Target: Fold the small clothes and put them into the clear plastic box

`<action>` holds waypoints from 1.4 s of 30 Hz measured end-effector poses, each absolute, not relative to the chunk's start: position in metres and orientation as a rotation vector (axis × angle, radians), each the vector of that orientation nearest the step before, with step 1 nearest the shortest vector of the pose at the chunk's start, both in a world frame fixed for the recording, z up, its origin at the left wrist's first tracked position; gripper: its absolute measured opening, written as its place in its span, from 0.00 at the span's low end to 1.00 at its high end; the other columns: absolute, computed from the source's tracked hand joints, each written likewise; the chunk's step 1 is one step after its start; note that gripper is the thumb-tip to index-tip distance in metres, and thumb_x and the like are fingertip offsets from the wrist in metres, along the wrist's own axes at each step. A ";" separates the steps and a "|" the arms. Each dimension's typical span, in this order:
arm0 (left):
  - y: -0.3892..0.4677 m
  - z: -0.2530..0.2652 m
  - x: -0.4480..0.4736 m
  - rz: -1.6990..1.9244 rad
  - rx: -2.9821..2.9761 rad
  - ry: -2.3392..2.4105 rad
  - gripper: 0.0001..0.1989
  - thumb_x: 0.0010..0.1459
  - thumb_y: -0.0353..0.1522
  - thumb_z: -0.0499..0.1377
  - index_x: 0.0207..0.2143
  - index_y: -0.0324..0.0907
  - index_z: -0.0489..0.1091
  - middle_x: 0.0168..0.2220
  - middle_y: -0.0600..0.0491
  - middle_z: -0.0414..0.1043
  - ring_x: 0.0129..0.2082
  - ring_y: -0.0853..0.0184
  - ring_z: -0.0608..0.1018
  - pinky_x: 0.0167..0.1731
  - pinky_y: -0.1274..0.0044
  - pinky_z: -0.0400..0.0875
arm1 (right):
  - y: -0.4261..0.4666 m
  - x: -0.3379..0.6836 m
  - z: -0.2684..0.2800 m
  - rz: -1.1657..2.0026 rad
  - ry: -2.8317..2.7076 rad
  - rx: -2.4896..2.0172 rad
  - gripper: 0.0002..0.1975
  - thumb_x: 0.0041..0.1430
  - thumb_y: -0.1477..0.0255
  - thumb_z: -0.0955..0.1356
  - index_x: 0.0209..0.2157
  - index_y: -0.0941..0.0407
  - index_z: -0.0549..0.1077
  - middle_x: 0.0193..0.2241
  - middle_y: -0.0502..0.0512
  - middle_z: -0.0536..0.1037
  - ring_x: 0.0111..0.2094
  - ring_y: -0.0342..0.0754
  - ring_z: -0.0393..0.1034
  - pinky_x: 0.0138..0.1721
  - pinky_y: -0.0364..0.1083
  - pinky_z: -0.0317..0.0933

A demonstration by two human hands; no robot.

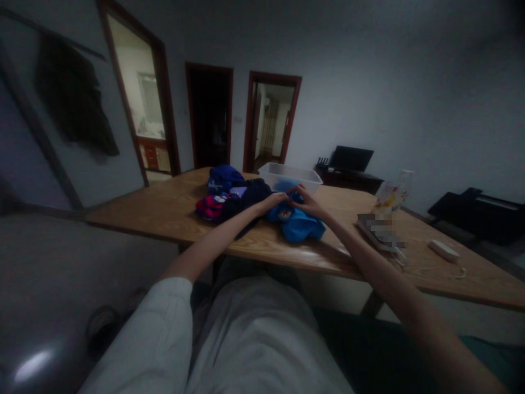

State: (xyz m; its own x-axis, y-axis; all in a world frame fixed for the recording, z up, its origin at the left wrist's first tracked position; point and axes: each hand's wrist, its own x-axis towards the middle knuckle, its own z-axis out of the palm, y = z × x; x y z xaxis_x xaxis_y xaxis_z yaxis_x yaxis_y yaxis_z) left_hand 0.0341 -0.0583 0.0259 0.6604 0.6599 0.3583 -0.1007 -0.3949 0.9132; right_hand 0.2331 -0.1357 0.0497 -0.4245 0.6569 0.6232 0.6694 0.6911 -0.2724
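Observation:
A bright blue cloth item (pixel 302 225) with a small round badge lies crumpled at the near side of the wooden table (pixel 151 217). My left hand (pixel 274 202) is closed on its upper left edge. Close beside it, my right hand (pixel 306 203) grips the upper part with bent fingers, thumb toward the left hand. Just beyond my hands stands a clear plastic bin (pixel 309 176) with something blue inside. Left of my hands is a heap of folded cloth: a dark piece (pixel 256 192), a pink-and-navy patterned piece (pixel 210 208) and a deep blue piece (pixel 224 178).
To the right are a flat dark object (pixel 379 232), partly blurred out, a clear bottle or bag with a colourful print (pixel 392 196), and a white power strip (pixel 443 250) with a cord. A monitor (pixel 351 158) stands by the far wall. The table's near edge runs before my body.

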 end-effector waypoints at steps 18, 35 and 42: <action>-0.072 0.026 0.021 1.310 2.805 0.491 0.22 0.65 0.30 0.56 0.61 0.42 0.62 0.58 0.44 0.69 0.61 0.58 0.72 0.60 0.66 0.71 | -0.118 0.239 0.036 0.138 -2.036 -1.250 0.31 0.63 0.43 0.66 0.52 0.54 0.74 0.41 0.57 0.79 0.42 0.57 0.74 0.46 0.55 0.70; -0.078 0.029 0.021 1.361 2.627 0.537 0.20 0.60 0.28 0.59 0.55 0.44 0.66 0.55 0.46 0.71 0.57 0.59 0.75 0.57 0.67 0.73 | -0.128 0.239 0.046 0.263 -1.915 -1.311 0.34 0.59 0.42 0.69 0.55 0.53 0.75 0.50 0.59 0.78 0.50 0.60 0.72 0.54 0.57 0.69; -0.074 0.028 0.024 1.264 2.492 0.647 0.23 0.62 0.39 0.61 0.58 0.44 0.65 0.57 0.47 0.73 0.56 0.56 0.77 0.58 0.64 0.71 | -0.124 0.248 0.045 0.222 -1.938 -1.227 0.31 0.60 0.46 0.68 0.56 0.54 0.73 0.52 0.59 0.77 0.51 0.61 0.72 0.56 0.60 0.66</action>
State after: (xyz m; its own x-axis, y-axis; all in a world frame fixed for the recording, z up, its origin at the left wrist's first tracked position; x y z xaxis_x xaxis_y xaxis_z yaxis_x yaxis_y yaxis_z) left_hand 0.0238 -0.0742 0.0279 0.5189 0.5041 0.6904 0.2658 -0.8627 0.4301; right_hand 0.2477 -0.1243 0.0451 -0.1960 0.8190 0.5392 0.6758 0.5112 -0.5309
